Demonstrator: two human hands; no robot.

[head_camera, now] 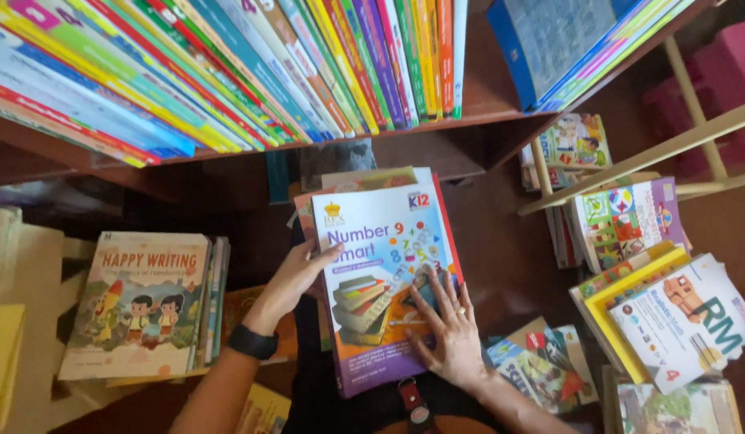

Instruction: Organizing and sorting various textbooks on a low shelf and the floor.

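White-and-purple workbook (384,273), left hand (296,277) gripping its edge, right hand (449,329) flat on cover

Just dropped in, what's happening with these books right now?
A person holds a purple and white workbook atop a small stack in their lap. The left hand grips its left edge; the right hand lies flat on the cover. Above is a wooden shelf packed with thin books, and more book piles sit on both sides.

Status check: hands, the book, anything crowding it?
Left hand grips white-and-purple workbook at its left edge. Right hand flat on its cover. Book stacks close on both sides; shelf above.
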